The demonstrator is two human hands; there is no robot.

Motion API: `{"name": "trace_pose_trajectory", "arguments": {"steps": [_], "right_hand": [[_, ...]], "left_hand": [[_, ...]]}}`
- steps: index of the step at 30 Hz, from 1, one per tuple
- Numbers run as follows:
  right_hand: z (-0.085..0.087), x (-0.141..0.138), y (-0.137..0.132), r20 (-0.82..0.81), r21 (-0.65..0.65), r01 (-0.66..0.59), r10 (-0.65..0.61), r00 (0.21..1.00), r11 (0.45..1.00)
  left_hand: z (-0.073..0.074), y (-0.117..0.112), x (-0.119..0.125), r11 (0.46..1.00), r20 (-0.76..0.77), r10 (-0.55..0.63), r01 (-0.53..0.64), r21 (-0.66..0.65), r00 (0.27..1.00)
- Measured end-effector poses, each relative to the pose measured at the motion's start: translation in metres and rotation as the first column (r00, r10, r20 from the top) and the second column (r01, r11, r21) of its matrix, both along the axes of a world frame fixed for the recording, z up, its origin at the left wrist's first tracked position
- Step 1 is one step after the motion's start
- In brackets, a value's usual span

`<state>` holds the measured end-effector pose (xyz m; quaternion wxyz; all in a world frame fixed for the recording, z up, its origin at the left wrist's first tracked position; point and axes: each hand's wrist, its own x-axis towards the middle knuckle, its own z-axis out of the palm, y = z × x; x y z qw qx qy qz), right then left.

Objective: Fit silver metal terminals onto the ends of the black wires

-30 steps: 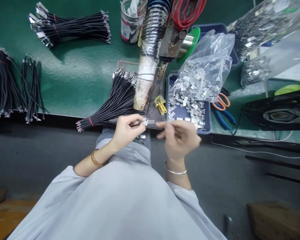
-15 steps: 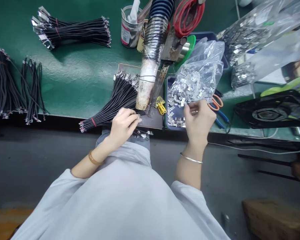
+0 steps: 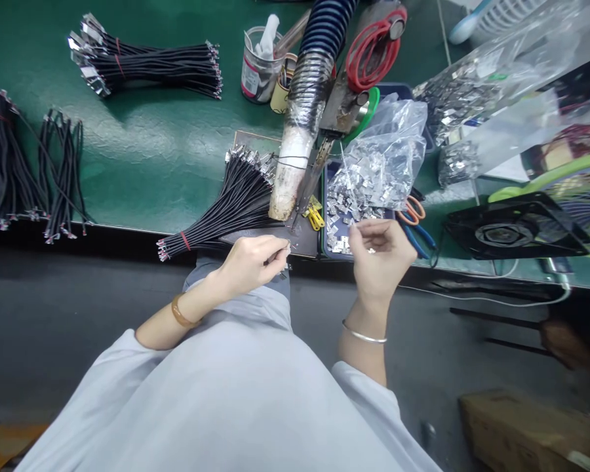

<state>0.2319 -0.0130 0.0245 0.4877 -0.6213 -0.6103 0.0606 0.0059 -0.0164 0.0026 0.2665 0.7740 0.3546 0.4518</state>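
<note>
My left hand (image 3: pixel 255 263) is closed in a pinch at the bench's front edge, just below a bundle of black cables (image 3: pixel 221 203) tied with a red band. A small pale piece shows at its fingertips, too small to name. My right hand (image 3: pixel 383 259) hovers over the front of a blue tray (image 3: pixel 326 229) of small metal connectors (image 3: pixel 354 187). Its fingers are curled towards the thumb; whatever they hold is hidden. Beyond them, a clear plastic bag (image 3: pixel 398 134) lies partly over the connectors.
A taped hose (image 3: pixel 295 141) and a metal-armed tool (image 3: pixel 314 174) reach down between my hands. Yellow cutters (image 3: pixel 315 217) lie beside the tray, orange-and-blue-handled pliers (image 3: pixel 415 226) to its right. A black fan (image 3: pixel 511 229) stands further right. More cable bundles (image 3: pixel 152 62) lie left.
My left hand has moved slightly right and down, off the cable bundle. My right hand has drawn a little left and towards me from the connectors. The camera view has shifted slightly.
</note>
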Motion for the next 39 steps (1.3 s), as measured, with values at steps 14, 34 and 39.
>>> {"name": "trace_pose_trajectory", "arguments": {"steps": [14, 34, 39], "right_hand": [[-0.02, -0.058, -0.02, -0.418, -0.112, -0.351, 0.276, 0.866, 0.93], [-0.025, -0.058, -0.022, -0.457, -0.072, -0.368, 0.297, 0.838, 0.927], [-0.03, -0.069, -0.026, -0.406, -0.011, -0.294, 0.265, 0.875, 0.956]], "left_hand": [[0.007, 0.003, 0.009, 0.858, 0.246, 0.101, 0.041, -0.512, 0.964], [-0.001, -0.003, 0.011, 0.986, 0.113, 0.093, -0.076, -0.148, 0.989], [0.001, -0.001, 0.008, 0.865, 0.266, 0.052, 0.09, -0.494, 0.963]]}}
